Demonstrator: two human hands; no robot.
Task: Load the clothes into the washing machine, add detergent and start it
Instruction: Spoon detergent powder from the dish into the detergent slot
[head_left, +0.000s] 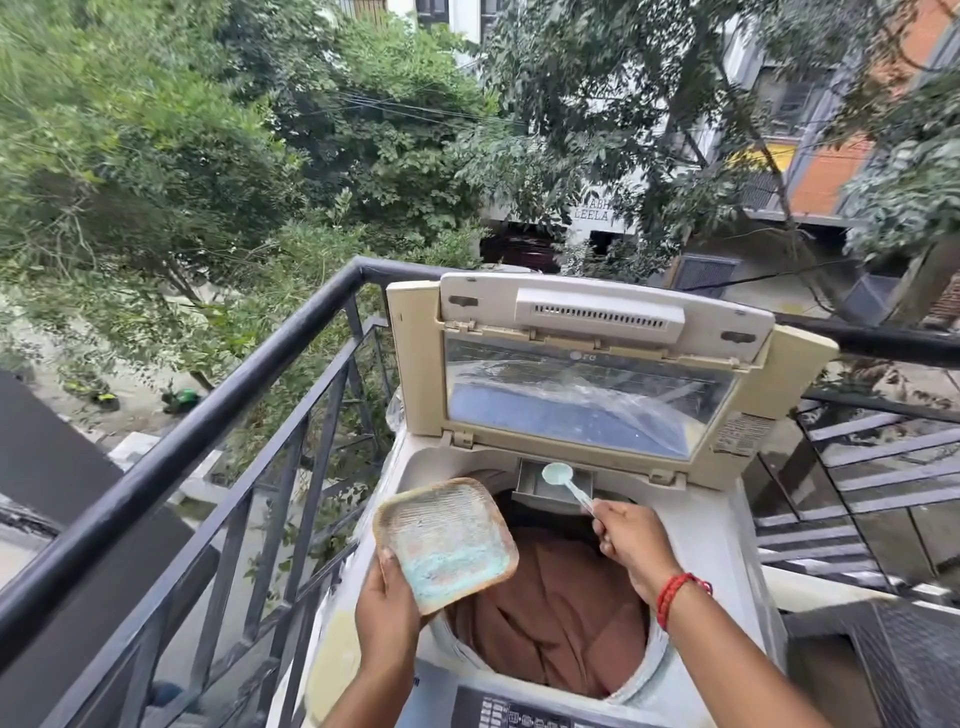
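A top-loading washing machine (711, 540) stands on a balcony with its lid (587, 358) raised. Brown clothes (550, 618) fill the drum. My left hand (387, 613) grips a square tray (447, 540) of pale blue detergent powder, tilted above the drum's left rim. My right hand (631, 540) pinches the handle of a small light blue scoop (563, 480). The scoop's bowl is over the open detergent drawer (535, 486) at the back of the tub opening. The control panel (524, 714) shows at the bottom edge.
A black metal railing (208, 415) runs along the left and behind the machine. Black stair rails (857, 467) lie to the right. Beyond are trees, a street below and buildings.
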